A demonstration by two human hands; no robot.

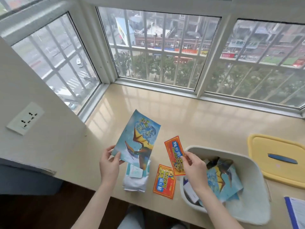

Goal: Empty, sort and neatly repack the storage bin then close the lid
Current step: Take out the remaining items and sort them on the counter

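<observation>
The right hand (pixel 193 167) is pinching a red packet (pixel 174 152) by 1 long edge, just left of the bin (pixel 252 210) at the worktop's front edge. The left hand (pixel 109 160) is pinching a blue sheet (pixel 137 139) by its bottom corner. Both are looking light and floppy, so edge pinches are suiting them.

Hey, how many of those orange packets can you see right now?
2. One orange packet is pinched in the right hand; the other orange packet lies flat on the counter between the white pack and the bin. More may be hidden in the bin.
</observation>
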